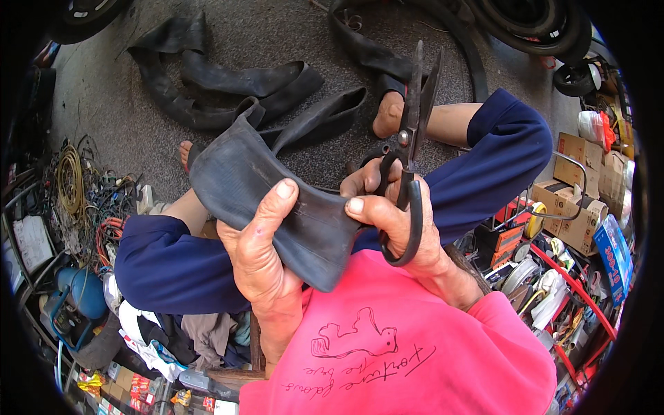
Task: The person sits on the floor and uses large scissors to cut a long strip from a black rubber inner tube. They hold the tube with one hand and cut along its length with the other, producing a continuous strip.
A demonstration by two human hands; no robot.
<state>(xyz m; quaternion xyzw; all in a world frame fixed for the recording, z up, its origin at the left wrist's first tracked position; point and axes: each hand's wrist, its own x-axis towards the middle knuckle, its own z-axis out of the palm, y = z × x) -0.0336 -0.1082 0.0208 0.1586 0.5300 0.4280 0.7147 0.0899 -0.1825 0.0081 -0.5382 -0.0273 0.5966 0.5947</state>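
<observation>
A wide black rubber inner tube [238, 173], cut across at its near end, lies over my lap. My left hand [263, 256] is closed on its near part, thumb on top and the fingers hidden beneath. Large black-handled scissors [418, 114] hang from my right hand [415, 238], with the handle loops around its fingers. Their blades point away from me and stand slightly apart, clear of the rubber. The thumb and a finger of that same hand pinch the tube's right edge.
More loops of black inner tube [242, 79] lie on the grey ground ahead. Tyres [532, 24] stand far right. Coiled wires [69, 180] and a blue tank-like thing [83, 290] are at left. Cardboard boxes [567, 207], a red metal bar [574, 287] and tools crowd the right.
</observation>
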